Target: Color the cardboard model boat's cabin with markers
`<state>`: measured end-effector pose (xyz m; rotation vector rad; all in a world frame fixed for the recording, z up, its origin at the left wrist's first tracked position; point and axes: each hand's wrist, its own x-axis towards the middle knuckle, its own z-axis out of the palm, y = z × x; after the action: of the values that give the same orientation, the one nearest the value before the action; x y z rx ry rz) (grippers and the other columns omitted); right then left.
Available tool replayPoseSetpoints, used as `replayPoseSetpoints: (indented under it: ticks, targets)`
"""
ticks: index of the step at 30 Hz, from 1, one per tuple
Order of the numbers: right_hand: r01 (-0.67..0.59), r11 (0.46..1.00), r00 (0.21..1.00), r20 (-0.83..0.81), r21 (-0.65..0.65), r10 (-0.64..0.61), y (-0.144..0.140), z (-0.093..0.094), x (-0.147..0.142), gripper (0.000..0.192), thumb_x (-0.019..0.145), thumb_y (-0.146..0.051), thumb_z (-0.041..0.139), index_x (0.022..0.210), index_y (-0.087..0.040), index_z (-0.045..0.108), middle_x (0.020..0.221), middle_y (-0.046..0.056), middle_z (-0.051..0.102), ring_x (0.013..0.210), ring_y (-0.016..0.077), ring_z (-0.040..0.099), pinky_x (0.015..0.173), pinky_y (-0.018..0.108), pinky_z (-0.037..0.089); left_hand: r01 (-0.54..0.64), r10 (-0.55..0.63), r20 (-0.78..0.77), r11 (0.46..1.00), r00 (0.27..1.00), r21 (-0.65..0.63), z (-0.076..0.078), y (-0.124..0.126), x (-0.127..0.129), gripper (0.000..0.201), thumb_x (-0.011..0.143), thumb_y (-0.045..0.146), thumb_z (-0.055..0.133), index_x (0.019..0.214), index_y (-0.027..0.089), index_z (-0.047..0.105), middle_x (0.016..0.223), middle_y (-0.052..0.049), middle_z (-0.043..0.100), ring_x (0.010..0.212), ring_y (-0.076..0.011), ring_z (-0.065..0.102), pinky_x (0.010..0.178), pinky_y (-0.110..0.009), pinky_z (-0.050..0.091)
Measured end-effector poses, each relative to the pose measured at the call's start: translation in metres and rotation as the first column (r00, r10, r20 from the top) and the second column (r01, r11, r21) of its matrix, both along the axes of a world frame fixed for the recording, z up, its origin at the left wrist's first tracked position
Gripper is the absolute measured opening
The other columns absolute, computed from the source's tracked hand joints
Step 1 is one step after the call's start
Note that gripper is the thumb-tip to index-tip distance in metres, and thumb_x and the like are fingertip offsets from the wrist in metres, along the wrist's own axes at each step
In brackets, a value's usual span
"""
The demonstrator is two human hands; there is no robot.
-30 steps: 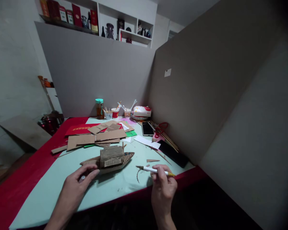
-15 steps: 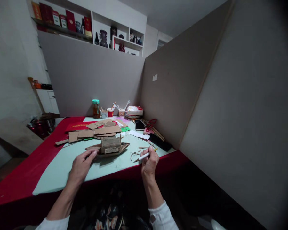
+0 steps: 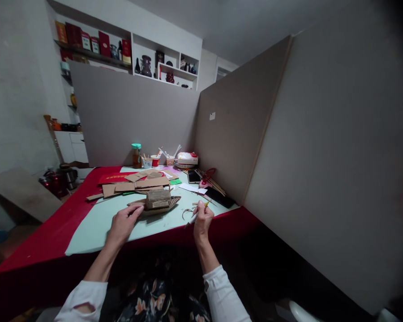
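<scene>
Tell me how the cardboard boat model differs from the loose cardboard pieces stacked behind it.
The cardboard boat model is assembled, with a pointed hull and a blocky cabin standing on it; the loose cardboard pieces are flat sheets lying overlapped. The left hand rests at the boat's near end; no hand is near the sheets. The boat sits on the pale green mat; the sheets partly cover a red folder. Both are plain brown corrugated card.

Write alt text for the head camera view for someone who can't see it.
A person's left hand rests by a cardboard boat on a pale green mat, while the right hand holds a pen. Cardboard scraps, cups and a phone lie behind.
</scene>
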<state>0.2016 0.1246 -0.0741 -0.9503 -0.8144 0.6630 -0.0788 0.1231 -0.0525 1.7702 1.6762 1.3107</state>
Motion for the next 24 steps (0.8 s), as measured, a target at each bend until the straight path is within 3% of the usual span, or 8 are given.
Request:
replayPoseSetpoints:
  ticks: [10, 24]
  targets:
    - [0.037, 0.997, 0.998, 0.053, 0.072, -0.041, 0.0015, -0.0042, -0.0035, 0.035, 0.106, -0.041, 0.072, 0.132, -0.017, 0.069, 0.128, 0.009, 0.074, 0.107, 0.0245, 0.076, 0.090, 0.044, 0.067, 0.026, -0.027, -0.101, 1.000, 0.995, -0.013, -0.0003, 0.0015, 0.0001, 0.028, 0.099, 0.041, 0.078, 0.117, 0.019, 0.074, 0.127, -0.008, 0.076, 0.115, -0.0278, 0.074, 0.101, -0.052, 0.062]
    - [0.011, 0.998, 0.998, 0.058, 0.060, -0.015, 0.0028, -0.0078, -0.0029, 0.035, 0.107, -0.041, 0.072, 0.132, -0.017, 0.069, 0.128, 0.009, 0.074, 0.106, 0.0242, 0.076, 0.090, 0.043, 0.067, 0.023, -0.023, -0.136, 1.000, 0.990, 0.001, -0.0023, 0.0042, 0.0005, 0.028, 0.100, 0.041, 0.077, 0.117, 0.020, 0.074, 0.126, -0.008, 0.076, 0.113, -0.0271, 0.074, 0.100, -0.051, 0.063]
